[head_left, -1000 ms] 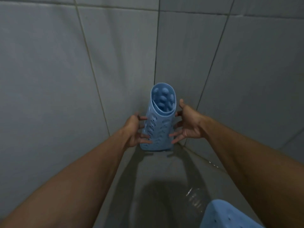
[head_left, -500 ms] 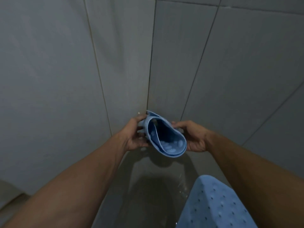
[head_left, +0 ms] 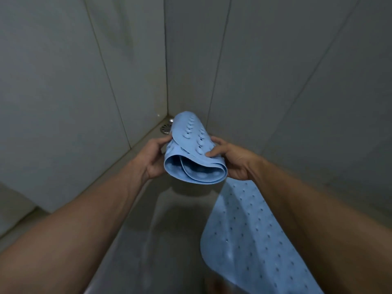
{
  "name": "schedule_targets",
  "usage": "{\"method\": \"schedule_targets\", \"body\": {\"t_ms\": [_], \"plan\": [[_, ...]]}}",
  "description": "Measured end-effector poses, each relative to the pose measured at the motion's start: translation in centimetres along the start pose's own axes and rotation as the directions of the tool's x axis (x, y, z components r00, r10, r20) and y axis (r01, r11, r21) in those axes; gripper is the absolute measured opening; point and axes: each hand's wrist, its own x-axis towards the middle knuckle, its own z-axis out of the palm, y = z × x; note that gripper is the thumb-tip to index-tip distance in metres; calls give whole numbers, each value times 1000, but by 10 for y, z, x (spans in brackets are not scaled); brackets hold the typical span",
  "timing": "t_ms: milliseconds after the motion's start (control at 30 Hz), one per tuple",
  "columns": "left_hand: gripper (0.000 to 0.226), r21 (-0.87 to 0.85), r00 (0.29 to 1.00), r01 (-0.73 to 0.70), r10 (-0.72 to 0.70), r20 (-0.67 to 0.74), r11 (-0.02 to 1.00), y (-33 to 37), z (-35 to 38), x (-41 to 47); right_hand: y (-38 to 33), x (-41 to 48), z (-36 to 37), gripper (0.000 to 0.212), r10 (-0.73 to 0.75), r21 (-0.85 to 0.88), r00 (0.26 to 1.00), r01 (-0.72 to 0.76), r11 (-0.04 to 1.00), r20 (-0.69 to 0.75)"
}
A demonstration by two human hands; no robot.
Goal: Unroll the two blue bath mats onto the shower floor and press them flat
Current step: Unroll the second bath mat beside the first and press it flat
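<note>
A rolled blue bath mat (head_left: 194,154) hangs in the air above the shower floor (head_left: 148,240), its loose end flapped open so the suction cups show. My left hand (head_left: 153,157) grips the roll's left side and my right hand (head_left: 230,159) grips its right side. The roll's open end faces me. A second blue bath mat (head_left: 250,240), dotted with small holes, lies unrolled on the floor at the lower right, partly hidden under my right forearm.
Grey tiled walls (head_left: 84,81) close in on the left and right and meet in a corner ahead. A round metal drain (head_left: 166,127) sits in that far corner, partly behind the roll. The grey floor between my arms looks wet.
The roll went from standing on end to lying sideways in my hands, and its outer flap has opened. The view has tilted down, showing more of the flat mat and the drain.
</note>
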Motion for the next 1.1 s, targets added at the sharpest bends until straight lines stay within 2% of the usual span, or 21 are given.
{"method": "schedule_targets", "body": {"t_ms": [67,167,300,400,467,567,600,733,867,967,1033,1100], "plan": [[32,-17,1000,-14,14,-25,1000,-4,11,-12,1,-26,-1,42,-4,16,999,5,1000,-35],[44,25,999,-15,16,-33,1000,-7,34,-27,0,-60,-12,42,-16,1,999,16,1000,-51],[34,129,1000,14,-13,-13,991,-30,58,-36,15,-85,-34,66,-56,-44,995,53,998,-81],[29,215,999,22,-17,-27,976,-50,71,-44,34,-104,-48,72,-119,-66,988,113,991,-96],[40,267,999,15,-2,-49,963,-61,82,-53,47,-119,-58,75,-137,-82,986,130,988,-93],[75,338,998,22,2,-71,941,-83,94,-75,64,-141,-67,90,-130,-75,988,124,989,-82],[77,353,997,27,0,-76,935,-91,97,-84,68,-150,-67,93,-128,-78,989,122,989,-79],[68,326,994,56,-22,-105,944,-124,101,-121,78,-187,-72,100,-87,-148,995,79,986,-53],[51,307,992,65,-29,-121,949,-168,101,-155,97,-223,-77,98,43,-271,999,-48,961,-22],[50,277,991,24,14,-132,961,-203,96,-178,117,-243,-73,113,92,-353,996,-90,931,-10],[49,248,992,2,30,-125,969,-219,98,-195,125,-257,-69,126,110,-369,994,-95,925,21],[49,231,994,-17,41,-103,973,-227,99,-206,127,-271,-67,130,114,-359,992,-90,929,46]]}}
